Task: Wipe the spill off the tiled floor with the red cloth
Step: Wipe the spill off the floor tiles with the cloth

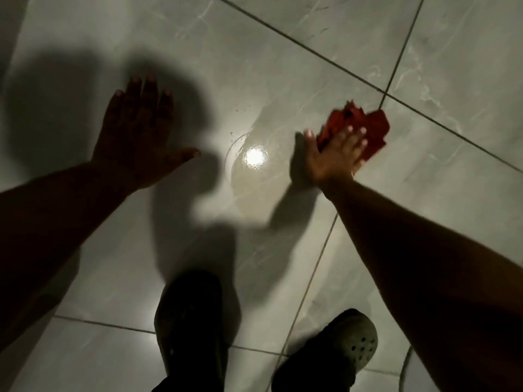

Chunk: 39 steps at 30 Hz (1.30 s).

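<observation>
red cloth (pixel 358 128) half hidden — right hand (pixel 334 157), spill (pixel 252 162) faint

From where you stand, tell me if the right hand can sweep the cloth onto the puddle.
Probably yes: the right hand presses the red cloth just beside the puddle, with bare tile between.

No readable text, labels, brands or numbers anywhere — floor tiles, cloth, shoes all unmarked.
</observation>
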Each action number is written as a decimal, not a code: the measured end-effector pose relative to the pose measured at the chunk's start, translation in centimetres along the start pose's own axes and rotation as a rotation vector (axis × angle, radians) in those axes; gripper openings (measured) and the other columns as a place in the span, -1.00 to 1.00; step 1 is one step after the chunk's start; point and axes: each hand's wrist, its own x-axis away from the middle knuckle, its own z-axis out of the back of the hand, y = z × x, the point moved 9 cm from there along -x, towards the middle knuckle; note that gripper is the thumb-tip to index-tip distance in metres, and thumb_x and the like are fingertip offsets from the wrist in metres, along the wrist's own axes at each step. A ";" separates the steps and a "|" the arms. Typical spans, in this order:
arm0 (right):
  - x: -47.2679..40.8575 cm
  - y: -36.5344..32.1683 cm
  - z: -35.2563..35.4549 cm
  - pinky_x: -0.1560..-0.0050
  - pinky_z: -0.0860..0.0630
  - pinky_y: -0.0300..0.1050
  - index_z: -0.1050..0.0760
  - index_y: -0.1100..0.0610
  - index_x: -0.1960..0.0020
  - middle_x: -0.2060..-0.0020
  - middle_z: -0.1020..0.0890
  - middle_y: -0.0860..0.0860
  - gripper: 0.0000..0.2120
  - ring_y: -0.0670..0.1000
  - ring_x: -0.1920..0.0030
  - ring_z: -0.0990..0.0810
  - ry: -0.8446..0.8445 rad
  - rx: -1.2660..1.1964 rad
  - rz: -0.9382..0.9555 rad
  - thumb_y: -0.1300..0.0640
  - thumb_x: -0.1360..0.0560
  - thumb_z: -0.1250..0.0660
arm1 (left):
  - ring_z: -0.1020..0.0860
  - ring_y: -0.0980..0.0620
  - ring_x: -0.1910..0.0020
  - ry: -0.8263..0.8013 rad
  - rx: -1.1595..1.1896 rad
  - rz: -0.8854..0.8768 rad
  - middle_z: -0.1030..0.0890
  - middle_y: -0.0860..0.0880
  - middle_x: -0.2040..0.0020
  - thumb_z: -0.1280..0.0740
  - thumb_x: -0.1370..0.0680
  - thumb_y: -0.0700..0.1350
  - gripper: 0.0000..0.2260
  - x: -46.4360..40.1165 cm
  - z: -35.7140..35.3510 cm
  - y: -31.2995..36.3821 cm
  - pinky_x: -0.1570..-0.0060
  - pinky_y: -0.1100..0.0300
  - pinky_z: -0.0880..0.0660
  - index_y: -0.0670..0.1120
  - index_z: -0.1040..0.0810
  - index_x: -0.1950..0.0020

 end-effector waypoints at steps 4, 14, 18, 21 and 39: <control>0.6 -9.6 -2.3 -0.49 0.24 0.24 0.20 0.19 -0.54 -0.56 0.20 0.17 -0.15 0.20 -0.55 0.24 -0.012 0.092 0.306 -0.34 -0.52 -0.01 | -0.01 -0.35 -0.58 0.015 -0.024 -0.024 -0.05 -0.37 -0.58 -0.01 -0.51 0.39 -0.11 0.2 0.2 -0.8 -0.51 -0.20 0.04 -0.26 -0.03 -0.59; 8.1 5.0 -1.2 -0.48 -0.16 0.24 -0.10 0.24 -0.52 -0.52 -0.13 0.25 -0.18 0.25 -0.53 -0.07 -0.157 0.395 0.690 -0.30 -0.48 -0.16 | 0.05 -0.34 -0.59 -0.028 -0.030 -0.008 0.00 -0.36 -0.59 0.00 -0.49 0.40 -0.08 0.2 0.9 -0.7 -0.52 -0.20 0.10 -0.25 0.00 -0.60; 2.2 5.5 2.4 -0.49 0.02 0.26 0.07 0.25 -0.54 -0.55 0.03 0.26 -0.16 0.26 -0.55 0.05 -0.040 0.294 0.377 -0.26 -0.52 -0.12 | 0.04 -0.31 -0.59 -0.036 -0.012 0.005 -0.01 -0.33 -0.60 0.02 -0.46 0.44 -0.05 -0.2 -0.7 0.1 -0.52 -0.20 0.07 -0.23 0.01 -0.60; -2.7 2.5 3.1 -0.51 0.17 0.25 0.20 0.24 -0.54 -0.56 0.17 0.24 -0.12 0.24 -0.55 0.18 0.071 0.093 -0.015 -0.34 -0.52 -0.02 | -0.02 -0.33 -0.58 -0.007 0.001 -0.012 -0.06 -0.32 -0.59 -0.02 -0.46 0.45 -0.05 -0.4 -1.9 0.1 -0.51 -0.21 0.02 -0.22 -0.01 -0.60; 2.7 2.3 1.4 -0.47 -0.14 0.30 -0.12 0.35 -0.48 -0.49 -0.15 0.36 -0.09 0.35 -0.51 -0.08 -0.046 0.383 0.698 -0.39 -0.48 0.02 | -0.04 -0.34 -0.58 0.066 -0.025 -0.013 -0.06 -0.32 -0.60 0.02 -0.46 0.47 -0.06 -1.9 -3.4 -1.8 -0.52 -0.19 0.02 -0.18 -0.01 -0.61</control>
